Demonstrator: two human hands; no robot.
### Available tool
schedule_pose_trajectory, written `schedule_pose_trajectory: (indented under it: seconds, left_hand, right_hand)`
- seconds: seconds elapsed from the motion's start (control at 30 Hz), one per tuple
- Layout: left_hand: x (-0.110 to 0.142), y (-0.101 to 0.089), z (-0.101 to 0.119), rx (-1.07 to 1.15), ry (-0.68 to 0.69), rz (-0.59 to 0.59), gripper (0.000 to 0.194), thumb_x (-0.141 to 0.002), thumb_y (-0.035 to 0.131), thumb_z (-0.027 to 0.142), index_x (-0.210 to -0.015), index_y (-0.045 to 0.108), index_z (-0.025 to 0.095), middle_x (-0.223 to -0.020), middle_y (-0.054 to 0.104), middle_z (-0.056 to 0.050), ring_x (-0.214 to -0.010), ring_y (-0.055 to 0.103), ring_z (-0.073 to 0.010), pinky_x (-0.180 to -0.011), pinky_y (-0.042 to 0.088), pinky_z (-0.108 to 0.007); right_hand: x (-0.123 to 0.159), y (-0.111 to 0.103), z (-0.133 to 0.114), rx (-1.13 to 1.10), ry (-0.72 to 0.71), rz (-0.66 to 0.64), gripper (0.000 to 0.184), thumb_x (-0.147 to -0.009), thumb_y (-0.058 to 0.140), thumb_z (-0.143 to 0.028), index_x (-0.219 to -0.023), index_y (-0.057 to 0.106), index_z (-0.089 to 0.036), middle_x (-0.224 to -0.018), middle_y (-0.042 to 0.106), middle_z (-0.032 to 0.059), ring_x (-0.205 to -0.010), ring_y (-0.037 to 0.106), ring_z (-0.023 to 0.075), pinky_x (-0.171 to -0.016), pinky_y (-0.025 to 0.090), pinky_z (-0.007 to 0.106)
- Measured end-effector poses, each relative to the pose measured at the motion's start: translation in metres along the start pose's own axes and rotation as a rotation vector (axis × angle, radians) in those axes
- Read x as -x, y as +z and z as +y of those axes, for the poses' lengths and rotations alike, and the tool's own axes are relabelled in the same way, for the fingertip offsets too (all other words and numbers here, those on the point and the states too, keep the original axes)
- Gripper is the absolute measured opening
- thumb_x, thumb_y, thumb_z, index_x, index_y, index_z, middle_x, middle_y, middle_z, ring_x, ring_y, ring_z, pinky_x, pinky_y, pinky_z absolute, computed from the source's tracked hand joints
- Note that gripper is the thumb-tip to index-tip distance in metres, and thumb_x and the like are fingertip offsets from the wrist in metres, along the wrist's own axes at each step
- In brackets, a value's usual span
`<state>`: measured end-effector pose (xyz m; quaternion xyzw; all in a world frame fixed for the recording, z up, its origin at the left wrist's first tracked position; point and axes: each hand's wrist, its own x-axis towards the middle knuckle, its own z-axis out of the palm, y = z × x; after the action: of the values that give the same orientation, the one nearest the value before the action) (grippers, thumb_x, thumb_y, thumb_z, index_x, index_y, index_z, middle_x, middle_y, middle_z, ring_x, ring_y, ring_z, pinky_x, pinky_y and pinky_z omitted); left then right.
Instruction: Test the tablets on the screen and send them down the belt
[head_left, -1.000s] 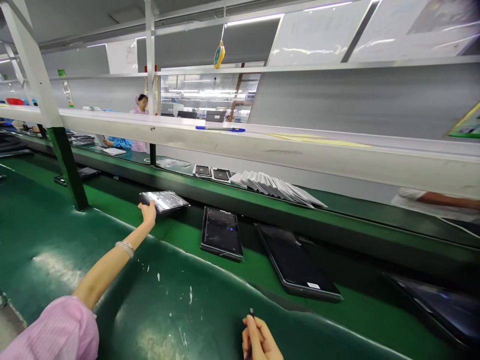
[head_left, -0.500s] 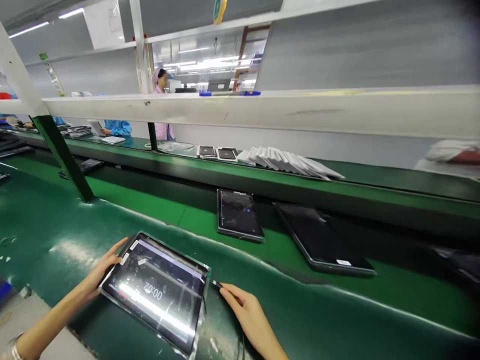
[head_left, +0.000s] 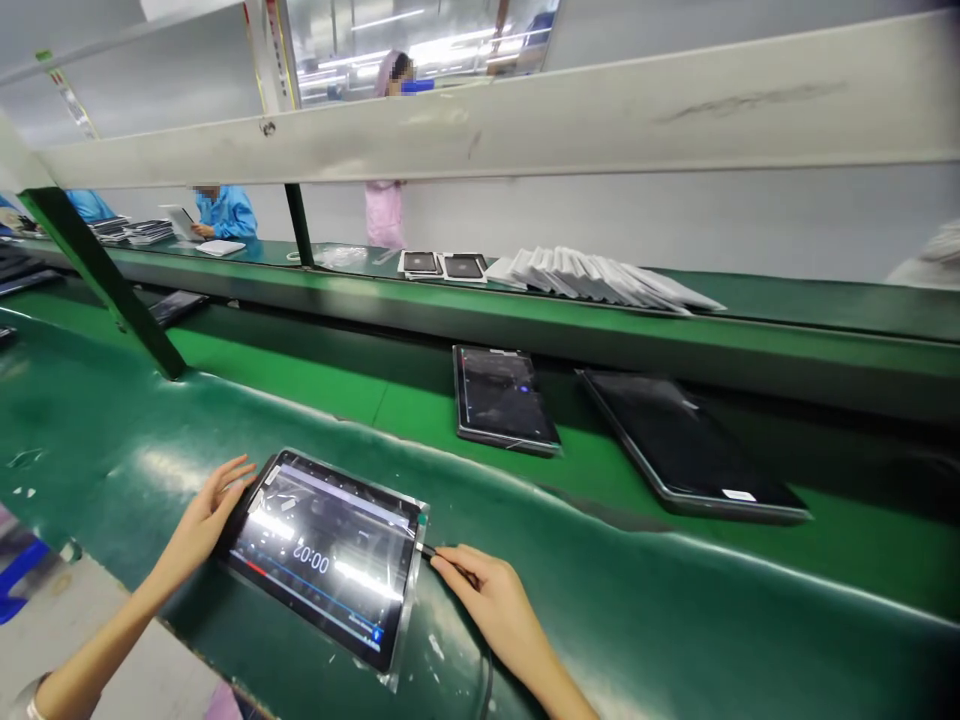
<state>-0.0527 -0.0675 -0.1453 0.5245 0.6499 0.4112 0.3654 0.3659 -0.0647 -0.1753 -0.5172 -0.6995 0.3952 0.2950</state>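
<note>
A tablet (head_left: 326, 550) with a lit screen and a clear protective film lies flat on the green work surface (head_left: 112, 440) in front of me. My left hand (head_left: 206, 515) rests against its left edge, fingers spread. At the tablet's right edge my right hand (head_left: 487, 600) pinches a thin dark cable plug (head_left: 429, 552), its tip at the tablet's side. The cable runs back under my wrist.
Two dark tablets (head_left: 504, 398) (head_left: 686, 445) lie on the lower green conveyor belt beyond. A fanned stack of white sheets (head_left: 600, 278) and two small devices (head_left: 442, 265) sit on the far ledge. People in blue and pink work across the line. A green post (head_left: 105, 285) slants at left.
My left hand pulled the lit tablet from the belt onto the near surface. My right hand brought the cable plug to the tablet's right edge. The view tilted downward.
</note>
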Motion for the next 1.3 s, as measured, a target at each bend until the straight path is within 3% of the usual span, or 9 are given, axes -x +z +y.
schedule_pose_trajectory:
  seconds: [0.1, 0.3, 0.47, 0.73, 0.87, 0.97, 1.03, 1.17, 1.3]
  left_hand:
    - [0.011, 0.007, 0.012, -0.095, -0.021, 0.016, 0.054, -0.106, 0.038, 0.059, -0.141, 0.054, 0.021, -0.156, 0.053, -0.008, -0.144, 0.052, -0.0266, -0.127, 0.032, -0.047]
    - [0.024, 0.011, 0.027, -0.193, -0.06, -0.076, 0.059, -0.106, 0.039, 0.059, -0.154, 0.042, 0.025, -0.152, 0.059, -0.008, -0.138, 0.058, -0.0273, -0.124, 0.036, -0.049]
    - [0.025, 0.014, 0.032, -0.264, -0.035, -0.081, 0.054, -0.106, 0.039, 0.058, -0.15, 0.042, 0.028, -0.154, 0.057, -0.007, -0.143, 0.053, -0.0269, -0.121, 0.038, -0.045]
    - [0.027, 0.019, 0.03, -0.337, -0.043, -0.078, 0.048, -0.105, 0.041, 0.056, -0.146, 0.037, 0.032, -0.154, 0.057, -0.006, -0.142, 0.054, -0.0265, -0.116, 0.04, -0.042]
    - [0.027, 0.019, 0.029, -0.378, -0.058, -0.071, 0.047, -0.103, 0.041, 0.056, -0.144, 0.038, 0.032, -0.149, 0.061, -0.007, -0.139, 0.057, -0.0279, -0.115, 0.042, -0.045]
    - [0.026, 0.018, 0.033, -0.417, -0.069, -0.124, 0.058, -0.101, 0.048, 0.055, -0.151, 0.028, 0.032, -0.154, 0.056, -0.009, -0.14, 0.056, -0.0296, -0.116, 0.043, -0.047]
    - [0.027, 0.02, 0.037, -0.46, -0.017, -0.135, 0.068, -0.1, 0.053, 0.053, -0.156, 0.02, 0.031, -0.164, 0.043, -0.013, -0.149, 0.046, -0.0312, -0.122, 0.037, -0.051]
    - [0.034, 0.033, 0.046, -0.618, 0.298, -0.041, 0.081, -0.095, 0.065, 0.05, -0.16, 0.02, 0.029, -0.176, 0.004, -0.014, -0.161, -0.006, -0.0379, -0.128, 0.005, -0.067]
    - [0.037, 0.046, 0.053, -0.697, 0.397, -0.111, 0.101, -0.087, 0.077, 0.048, -0.163, 0.013, 0.032, -0.175, -0.005, -0.015, -0.159, -0.013, -0.0429, -0.123, -0.002, -0.076]
  right_hand:
    - [0.0, 0.0, -0.002, 0.036, -0.011, -0.002, 0.045, -0.101, 0.051, -0.056, -0.086, 0.079, -0.025, -0.075, 0.067, 0.0027, -0.07, 0.062, 0.0217, -0.067, 0.042, 0.032]
    - [-0.003, -0.004, -0.008, 0.088, -0.034, -0.036, 0.042, -0.104, 0.05, -0.049, -0.084, 0.078, -0.025, -0.076, 0.069, 0.0017, -0.071, 0.065, 0.0207, -0.067, 0.044, 0.03]
    - [-0.001, 0.003, -0.002, 0.139, -0.076, 0.001, 0.043, -0.107, 0.043, -0.046, -0.1, 0.077, -0.022, -0.092, 0.075, 0.0071, -0.084, 0.071, 0.0251, -0.075, 0.052, 0.033]
    - [0.002, 0.011, 0.0, 0.511, -0.467, 0.188, 0.043, -0.111, 0.034, -0.03, -0.101, 0.074, -0.017, -0.084, 0.074, 0.0078, -0.07, 0.074, 0.0233, -0.06, 0.057, 0.031]
    - [-0.001, 0.015, -0.002, 0.503, -0.475, 0.261, 0.045, -0.112, 0.033, -0.031, -0.1, 0.074, -0.016, -0.084, 0.075, 0.0092, -0.067, 0.074, 0.0233, -0.057, 0.057, 0.03]
    - [-0.001, 0.015, 0.0, 0.393, -0.397, 0.208, 0.042, -0.111, 0.036, -0.036, -0.102, 0.073, -0.019, -0.088, 0.075, 0.0071, -0.073, 0.075, 0.0224, -0.063, 0.058, 0.029]
    - [-0.001, 0.012, -0.002, 0.267, -0.3, 0.144, 0.038, -0.11, 0.041, -0.04, -0.103, 0.074, -0.023, -0.092, 0.076, 0.0051, -0.08, 0.075, 0.0215, -0.07, 0.058, 0.028]
    - [0.001, 0.004, -0.017, 0.025, -0.101, 0.073, 0.037, -0.105, 0.051, -0.051, -0.094, 0.075, -0.025, -0.09, 0.074, 0.0036, -0.083, 0.071, 0.0207, -0.076, 0.055, 0.028]
    - [0.003, 0.002, -0.031, -0.082, -0.034, 0.062, 0.041, -0.103, 0.052, -0.056, -0.09, 0.075, -0.025, -0.081, 0.068, 0.0027, -0.072, 0.064, 0.0189, -0.071, 0.05, 0.029]
